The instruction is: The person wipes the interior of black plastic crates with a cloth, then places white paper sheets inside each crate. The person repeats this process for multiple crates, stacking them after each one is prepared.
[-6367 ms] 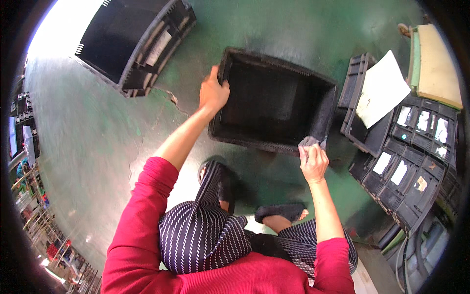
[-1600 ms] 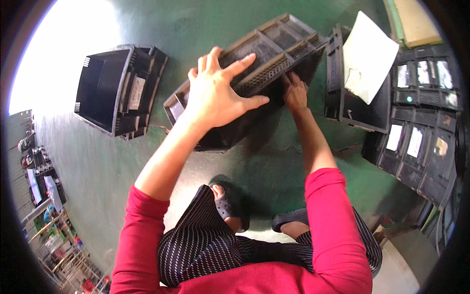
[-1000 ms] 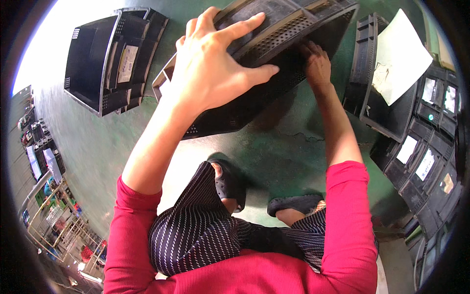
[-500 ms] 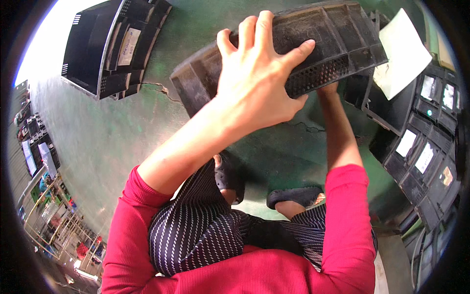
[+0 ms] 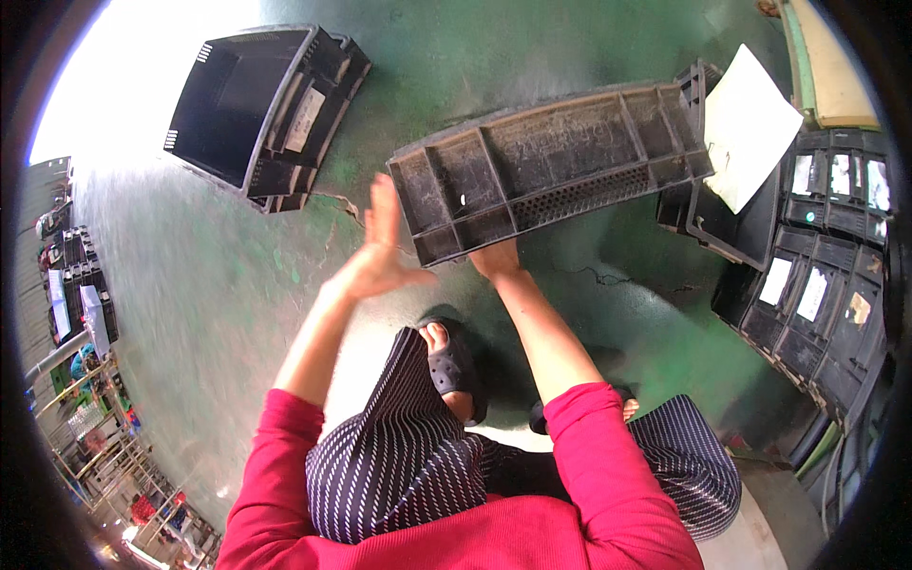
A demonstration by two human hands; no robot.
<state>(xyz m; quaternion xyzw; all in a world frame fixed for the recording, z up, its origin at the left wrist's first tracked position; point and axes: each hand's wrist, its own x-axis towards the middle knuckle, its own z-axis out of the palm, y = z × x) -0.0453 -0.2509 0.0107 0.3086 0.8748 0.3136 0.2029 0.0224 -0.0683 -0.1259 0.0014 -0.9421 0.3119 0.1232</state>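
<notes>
A scuffed black plastic crate (image 5: 560, 157) is tilted up in front of me, its ribbed side and a strip of perforated mesh facing me. From below, my right hand (image 5: 496, 256) grips the crate's lower edge, its fingers hidden behind it. At the crate's left end is my left hand (image 5: 375, 256), fingers stretched out and thumb apart, holding nothing. Whether its fingertips touch the crate's side I cannot tell.
On the green floor at the far left stand nested black crates (image 5: 242, 114) with a label. To the right, a white sheet (image 5: 750, 128) lies over another black crate (image 5: 736, 223). Stacked labelled crates (image 5: 807, 294) line the right side. Metal racks (image 5: 123, 465) stand far left.
My left hand has come off the crate's ribbed face, moving left and down to its left end. My right hand has shifted left along the lower edge, and the crate's ribbed face shows more fully.
</notes>
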